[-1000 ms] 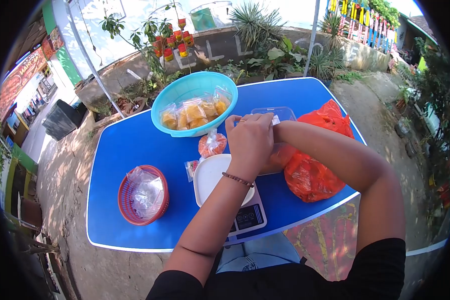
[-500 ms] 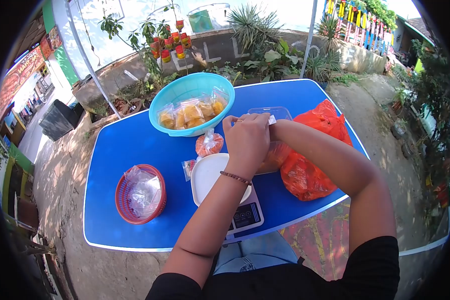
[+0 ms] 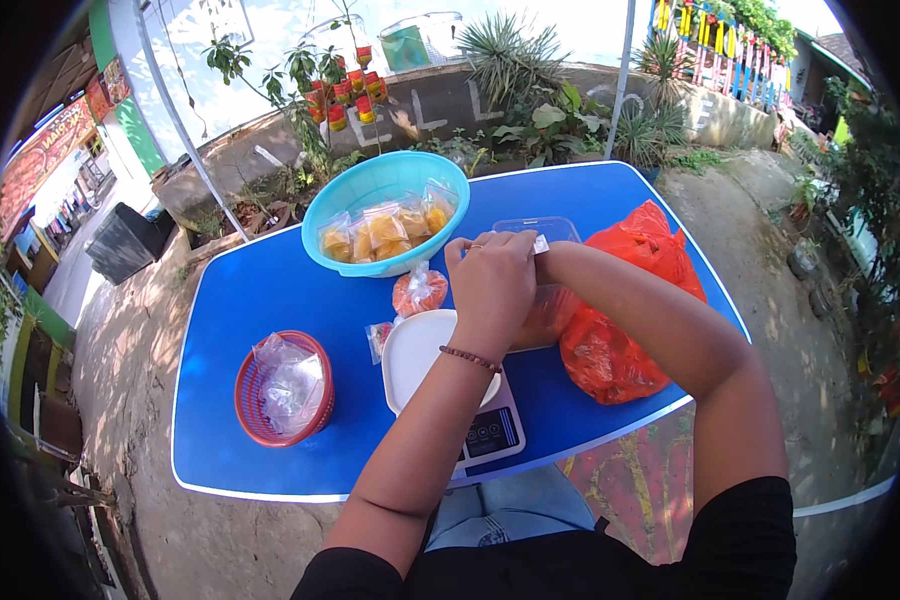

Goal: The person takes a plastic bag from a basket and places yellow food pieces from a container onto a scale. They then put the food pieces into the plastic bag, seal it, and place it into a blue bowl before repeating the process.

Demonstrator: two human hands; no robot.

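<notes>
My left hand (image 3: pixel 495 272), with a beaded bracelet at the wrist, is over the near-left side of a clear plastic container (image 3: pixel 542 228). Its fingers are bent and closed together. My right hand (image 3: pixel 550 258) meets it there, its fingers mostly hidden behind the left. A small white piece (image 3: pixel 540 244) shows at the joined hands; what they grip is hidden. Orange-brown contents show through the container's near part. Under my left forearm lies a kitchen scale (image 3: pixel 492 435) bearing a white tray (image 3: pixel 415 355). A tied bag of orange bits (image 3: pixel 420 290) sits beside the tray.
A turquoise basin (image 3: pixel 330 190) at the back of the blue table (image 3: pixel 260 290) holds several filled bags. At left, a red basket (image 3: pixel 242 400) contains clear plastic bags. An orange-red plastic bag (image 3: pixel 625 350) stands by my right forearm. A small packet (image 3: pixel 378 340) lies left of the tray.
The view has shifted very slightly. Both hands stay together at the container, with almost no visible movement.
</notes>
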